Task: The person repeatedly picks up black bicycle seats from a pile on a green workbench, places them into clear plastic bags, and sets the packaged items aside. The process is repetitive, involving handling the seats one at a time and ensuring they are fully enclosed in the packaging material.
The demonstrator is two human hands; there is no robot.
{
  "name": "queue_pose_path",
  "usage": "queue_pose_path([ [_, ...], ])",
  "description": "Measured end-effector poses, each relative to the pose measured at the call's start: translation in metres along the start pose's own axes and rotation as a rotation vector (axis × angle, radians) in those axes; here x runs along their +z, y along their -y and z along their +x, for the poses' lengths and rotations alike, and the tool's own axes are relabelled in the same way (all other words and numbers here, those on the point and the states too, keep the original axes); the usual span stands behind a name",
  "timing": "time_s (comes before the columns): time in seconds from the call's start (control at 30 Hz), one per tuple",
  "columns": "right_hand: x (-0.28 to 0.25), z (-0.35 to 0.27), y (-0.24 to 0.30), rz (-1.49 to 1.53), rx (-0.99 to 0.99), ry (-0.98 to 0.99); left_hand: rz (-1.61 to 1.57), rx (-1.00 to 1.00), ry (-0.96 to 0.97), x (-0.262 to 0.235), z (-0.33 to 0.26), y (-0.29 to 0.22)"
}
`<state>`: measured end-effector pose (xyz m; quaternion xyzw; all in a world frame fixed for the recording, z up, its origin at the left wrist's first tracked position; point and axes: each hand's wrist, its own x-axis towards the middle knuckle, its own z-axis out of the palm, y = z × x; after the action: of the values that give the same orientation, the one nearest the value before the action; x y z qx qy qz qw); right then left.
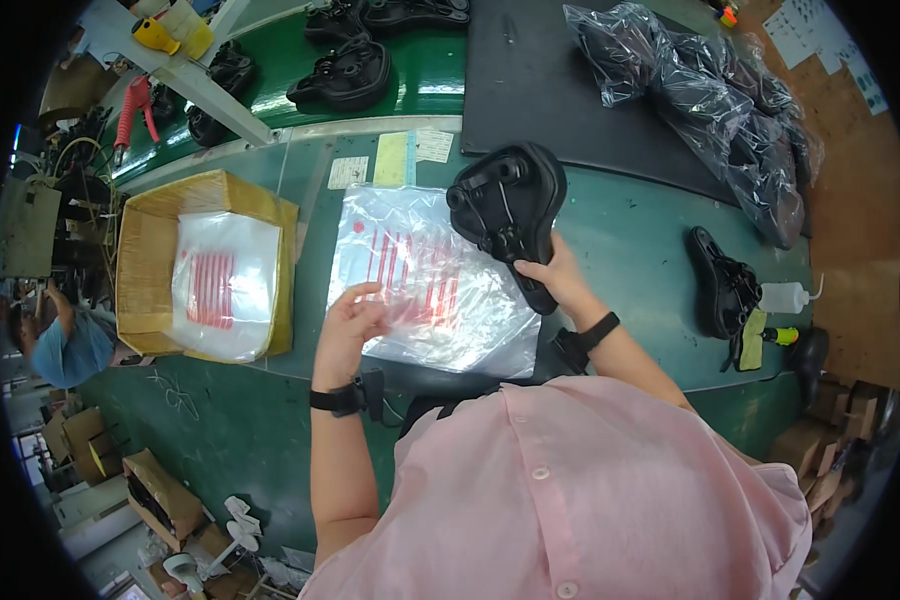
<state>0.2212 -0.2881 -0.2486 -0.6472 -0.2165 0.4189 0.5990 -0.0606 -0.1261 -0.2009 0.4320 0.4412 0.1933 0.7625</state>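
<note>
Pink shirt (570, 480) nearest, the right hand (561, 276) is gripping a probably stiff black part (515, 200) by its narrow end, the half-curled left hand (348, 328), grip unclear, meeting a slippery-looking bag (490, 335).

The left forearm (341, 455) is being held nearly straight forward, and the left hand (351, 322) is being held at its end, palm partly turned inward, with the fingers being loosely curled toward the right. The right forearm (638, 362) is being angled forward and leftward, while a grasp is being formed by the right hand (564, 275), its thumb being pointed left.
</note>
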Motion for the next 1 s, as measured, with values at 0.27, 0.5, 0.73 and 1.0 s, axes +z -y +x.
queue_pose_path([
  [0.27,0.005,-0.067,0.039,-0.793,-0.416,0.193,-0.022,0.255,-0.194,0.03,0.015,0.043],
  [0.5,0.027,-0.073,0.009,-0.989,-0.266,0.334,0.538,0.855,0.006,0.076,-0.038,-0.003],
  [0.73,0.024,-0.073,0.012,0.281,0.262,0.194,0.814,0.931,0.641,0.118,-0.084,0.012],
  [1.0,-0.078,-0.02,0.036,-0.02,-0.091,0.057,0.457,0.687,0.671,0.183,-0.057,0.009],
])
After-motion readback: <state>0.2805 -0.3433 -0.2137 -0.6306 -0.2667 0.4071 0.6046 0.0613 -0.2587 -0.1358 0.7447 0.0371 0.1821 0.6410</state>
